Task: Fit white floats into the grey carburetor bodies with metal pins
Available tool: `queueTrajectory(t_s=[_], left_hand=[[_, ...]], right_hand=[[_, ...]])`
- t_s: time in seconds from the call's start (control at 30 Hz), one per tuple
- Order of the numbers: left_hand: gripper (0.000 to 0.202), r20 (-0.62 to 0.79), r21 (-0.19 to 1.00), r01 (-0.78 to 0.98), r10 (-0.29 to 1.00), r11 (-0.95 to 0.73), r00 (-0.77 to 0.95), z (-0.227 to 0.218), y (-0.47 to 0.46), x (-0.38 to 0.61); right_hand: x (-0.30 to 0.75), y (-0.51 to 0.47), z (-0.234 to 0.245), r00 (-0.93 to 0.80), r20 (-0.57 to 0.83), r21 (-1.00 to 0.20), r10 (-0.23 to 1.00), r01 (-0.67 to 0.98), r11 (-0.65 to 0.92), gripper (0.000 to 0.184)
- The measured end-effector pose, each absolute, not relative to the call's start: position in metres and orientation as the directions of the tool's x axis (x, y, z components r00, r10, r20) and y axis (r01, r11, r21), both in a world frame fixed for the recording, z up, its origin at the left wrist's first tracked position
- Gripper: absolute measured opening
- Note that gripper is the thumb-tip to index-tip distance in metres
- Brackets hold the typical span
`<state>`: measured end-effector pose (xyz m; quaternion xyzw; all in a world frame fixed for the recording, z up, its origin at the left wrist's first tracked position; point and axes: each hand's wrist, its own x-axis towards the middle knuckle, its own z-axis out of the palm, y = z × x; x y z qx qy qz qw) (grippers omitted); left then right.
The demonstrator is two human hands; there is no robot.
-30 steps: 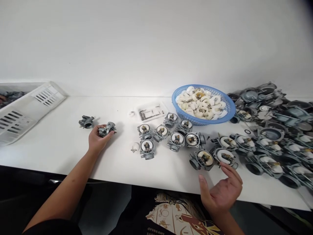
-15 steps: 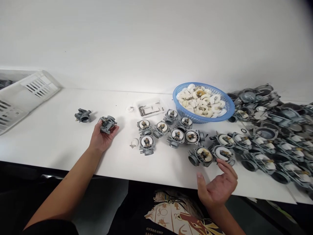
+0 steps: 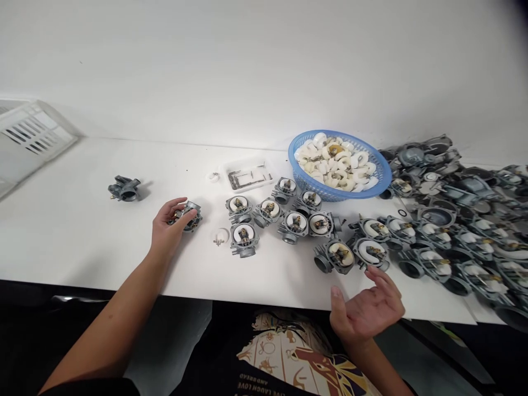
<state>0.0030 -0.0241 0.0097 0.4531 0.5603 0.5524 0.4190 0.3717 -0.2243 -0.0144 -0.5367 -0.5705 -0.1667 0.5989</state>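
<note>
My left hand (image 3: pixel 169 223) is wrapped over a grey metal carburetor body (image 3: pixel 192 215), low over the white table; fingers and thumb cover part of it. Palm up, my right hand (image 3: pixel 369 308) hovers at the front edge with its fingers apart and holds nothing. Just beyond its fingertips sits a carburetor with a white float (image 3: pixel 373 253). A loose white float (image 3: pixel 220 236) lies between my left hand and a group of several open carburetors (image 3: pixel 244 236), each with a pale float inside. Another carburetor body (image 3: pixel 125 188) lies alone farther left.
A blue basket (image 3: pixel 295 159) full of white and yellowish floats stands at the back. Left of it is a clear tray (image 3: pixel 247 175) of thin metal pins. Several carburetors and metal bowls (image 3: pixel 437 217) crowd the right side. A white slotted crate (image 3: pixel 37 140) is at far left.
My left hand has turned over, from holding the carburetor body palm up to gripping it from above. My right hand stays nearly the same. The view has shifted slightly right.
</note>
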Motion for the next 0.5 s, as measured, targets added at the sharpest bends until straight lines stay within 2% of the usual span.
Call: queueTrajectory(t_s=[0.07,0.17,0.3,0.5], left_hand=[[0.045,0.024,0.998,0.054,0.971,-0.011,-0.236,0.010,-0.024,0.003],[0.043,-0.054,0.998,-0.053,0.969,0.042,-0.242,0.017,-0.022,0.002],[0.039,-0.215,0.962,-0.194,0.969,0.190,-0.117,0.031,-0.019,0.002],[0.045,-0.293,0.953,0.041,0.950,0.299,-0.109,0.039,-0.010,0.004]], right_hand=[[0.371,-0.224,-0.014,0.291,0.860,-0.460,0.420,0.799,0.387,0.079],[0.370,-0.223,-0.013,0.303,0.858,-0.471,0.415,0.786,0.400,0.077],[0.369,-0.223,-0.013,0.317,0.852,-0.483,0.417,0.782,0.393,0.075],[0.369,-0.225,-0.013,0.321,0.845,-0.497,0.427,0.766,0.408,0.076]])
